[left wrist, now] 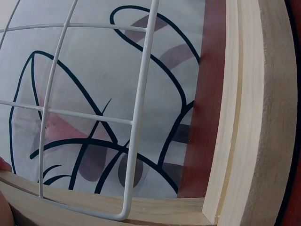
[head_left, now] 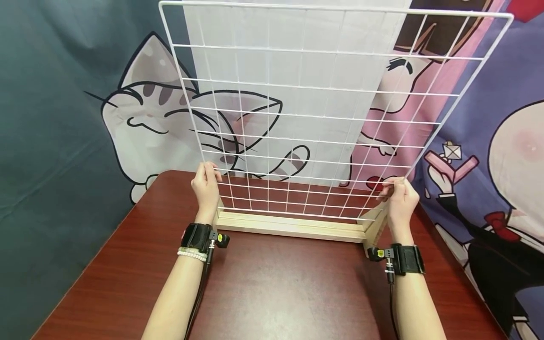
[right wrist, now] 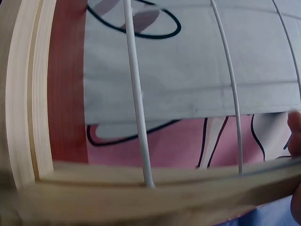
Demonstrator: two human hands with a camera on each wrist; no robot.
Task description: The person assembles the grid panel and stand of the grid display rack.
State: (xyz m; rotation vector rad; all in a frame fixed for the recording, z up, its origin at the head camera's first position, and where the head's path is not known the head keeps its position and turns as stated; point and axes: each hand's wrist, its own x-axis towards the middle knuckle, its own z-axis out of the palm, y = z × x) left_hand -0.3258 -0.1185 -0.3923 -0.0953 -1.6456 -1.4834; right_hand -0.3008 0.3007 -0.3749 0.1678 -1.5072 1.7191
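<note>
A white wire grid panel (head_left: pixel 314 115) stands upright, leaning back, above a pale wooden frame (head_left: pixel 289 226) with a grooved bottom rail and short side posts. My left hand (head_left: pixel 206 182) grips the panel's left edge low down, beside the left post. On the other side my right hand (head_left: pixel 401 196) holds the right edge at the top of the right post, index finger pointing inward. In the left wrist view the panel's lower corner (left wrist: pixel 127 212) lies along the side post, with a gap between its bottom wire and the rail. Fingertips show only at the wrist views' margins.
The frame stands on a reddish-brown table (head_left: pixel 289 283). Behind hangs a cloth backdrop with a cartoon cat (head_left: pixel 148 118) and a white panel in the middle. Each wrist wears a black strap with a small camera and cable.
</note>
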